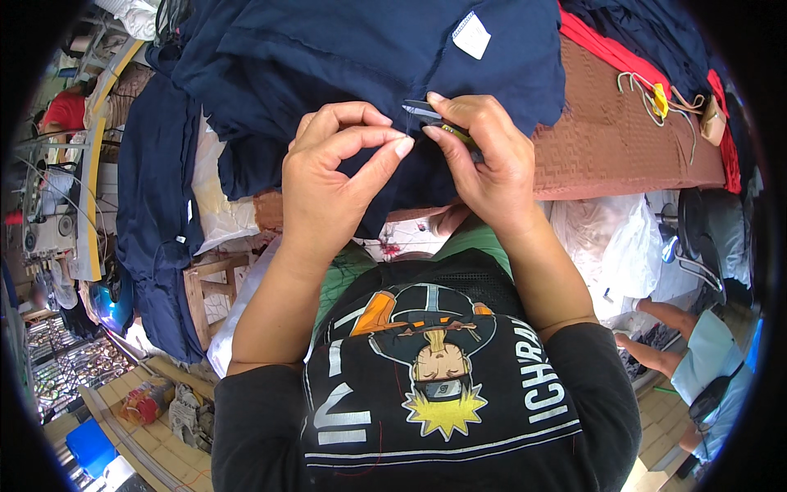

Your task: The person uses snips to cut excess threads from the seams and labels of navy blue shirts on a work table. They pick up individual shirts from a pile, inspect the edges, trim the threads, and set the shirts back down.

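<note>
My left hand (332, 176) is raised over the near edge of the navy cloth (328, 61). Its thumb and index finger are pinched together on a thin dark thread (409, 123), which is hard to make out. Thread snips (422, 110) with dark, pointed blades and a yellowish-green part are held in my right hand (496, 160). The blades point left and lie just above my left fingertips, close to the thread. A white tag (471, 36) is on the cloth beyond my right hand.
The cloth lies on a brown padded table (623, 123). Red fabric (615, 51), cords and a yellow piece (660, 100) lie at its right. A wooden stool (197, 291) stands lower left, clear plastic bags (627, 254) right. Another person (713, 361) is at the lower right.
</note>
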A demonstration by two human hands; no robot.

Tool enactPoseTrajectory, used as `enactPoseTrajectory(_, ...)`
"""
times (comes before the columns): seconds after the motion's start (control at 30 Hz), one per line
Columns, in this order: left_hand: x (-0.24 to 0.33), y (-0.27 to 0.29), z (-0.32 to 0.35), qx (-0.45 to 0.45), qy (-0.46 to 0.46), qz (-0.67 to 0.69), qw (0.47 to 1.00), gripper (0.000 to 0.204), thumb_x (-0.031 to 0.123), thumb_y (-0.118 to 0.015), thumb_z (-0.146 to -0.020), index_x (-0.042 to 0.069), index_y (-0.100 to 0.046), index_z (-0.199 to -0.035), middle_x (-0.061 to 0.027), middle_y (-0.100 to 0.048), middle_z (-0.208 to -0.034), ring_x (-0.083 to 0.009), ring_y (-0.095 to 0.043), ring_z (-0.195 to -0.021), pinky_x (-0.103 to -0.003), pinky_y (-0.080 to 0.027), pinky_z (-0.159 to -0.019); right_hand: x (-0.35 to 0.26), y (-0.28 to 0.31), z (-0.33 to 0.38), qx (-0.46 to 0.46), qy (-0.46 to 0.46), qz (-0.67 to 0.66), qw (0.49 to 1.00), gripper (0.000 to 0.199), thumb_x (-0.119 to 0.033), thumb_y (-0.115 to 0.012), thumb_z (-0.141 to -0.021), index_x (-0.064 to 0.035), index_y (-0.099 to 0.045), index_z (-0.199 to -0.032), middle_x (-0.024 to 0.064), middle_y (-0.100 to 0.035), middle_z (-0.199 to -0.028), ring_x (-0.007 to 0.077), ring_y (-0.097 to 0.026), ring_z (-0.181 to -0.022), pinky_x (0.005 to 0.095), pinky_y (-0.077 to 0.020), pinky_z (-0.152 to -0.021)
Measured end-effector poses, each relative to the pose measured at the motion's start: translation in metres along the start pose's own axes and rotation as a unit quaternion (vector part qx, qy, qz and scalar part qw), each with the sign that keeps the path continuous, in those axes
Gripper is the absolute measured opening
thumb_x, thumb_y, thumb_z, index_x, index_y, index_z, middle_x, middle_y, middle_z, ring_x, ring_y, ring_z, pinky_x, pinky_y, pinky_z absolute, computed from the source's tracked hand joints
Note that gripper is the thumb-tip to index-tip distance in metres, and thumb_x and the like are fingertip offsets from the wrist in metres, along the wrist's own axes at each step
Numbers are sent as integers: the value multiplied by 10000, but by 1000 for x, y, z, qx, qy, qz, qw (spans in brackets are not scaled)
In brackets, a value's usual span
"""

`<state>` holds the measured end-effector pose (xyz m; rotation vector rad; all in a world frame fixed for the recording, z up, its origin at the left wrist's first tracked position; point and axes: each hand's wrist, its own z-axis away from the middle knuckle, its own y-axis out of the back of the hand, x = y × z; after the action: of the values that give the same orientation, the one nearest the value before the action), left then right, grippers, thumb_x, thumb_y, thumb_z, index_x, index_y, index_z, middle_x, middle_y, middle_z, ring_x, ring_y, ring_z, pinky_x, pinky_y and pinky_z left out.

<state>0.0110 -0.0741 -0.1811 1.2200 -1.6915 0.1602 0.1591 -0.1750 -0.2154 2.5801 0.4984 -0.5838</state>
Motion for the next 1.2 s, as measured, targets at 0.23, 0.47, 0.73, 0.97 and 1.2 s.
enactPoseTrajectory(0.23,18,48,-20,-209,-111,-55,970,257,200,-762,-740,79,-630,-556,30,-646,-731,-154,-563,-741,-318,-373,-763,-3,12,-3,-3,-8,1,1000,260,-42,-740,-739,-36,-673,-990,84,-650,-842,244,-637,-694,315,-500,-608)
enactPoseTrajectory(0.47,8,11,-10,-11,-82,-101,991,203,151,-834,-662,65,-692,-778,-41,-607,-883,-198,-605,-823,-306,-464,-697,-5,11,-4,-13,-13,21,1000,246,-55,-735,-749,-36,-672,-986,86,-649,-841,254,-643,-705,327,-502,-610)
enactPoseTrajectory(0.73,-1,-12,1,23,-49,-119,991,137,162,-801,-715,99,-730,-814,17,-591,-941,-175,-558,-848,-326,-407,-780,-8,10,-3,-8,-22,19,1000,258,-66,-735,-752,-39,-670,-1000,83,-651,-850,252,-642,-702,327,-504,-611)
enactPoseTrajectory(0.97,3,-10,3,18,-38,-102,994,142,166,-802,-711,107,-744,-826,26,-592,-937,-163,-548,-835,-324,-401,-774,-10,11,-2,-15,-13,29,999,263,-72,-738,-750,-46,-672,-1003,79,-649,-849,250,-638,-693,327,-500,-601)
enactPoseTrajectory(1.2,13,8,4,-103,-56,-205,972,172,201,-809,-695,97,-748,-817,-8,-630,-917,-182,-586,-840,-325,-431,-759,-10,14,-2,-9,-26,29,999,234,-55,-732,-764,-35,-667,-988,83,-650,-842,255,-638,-685,321,-508,-598)
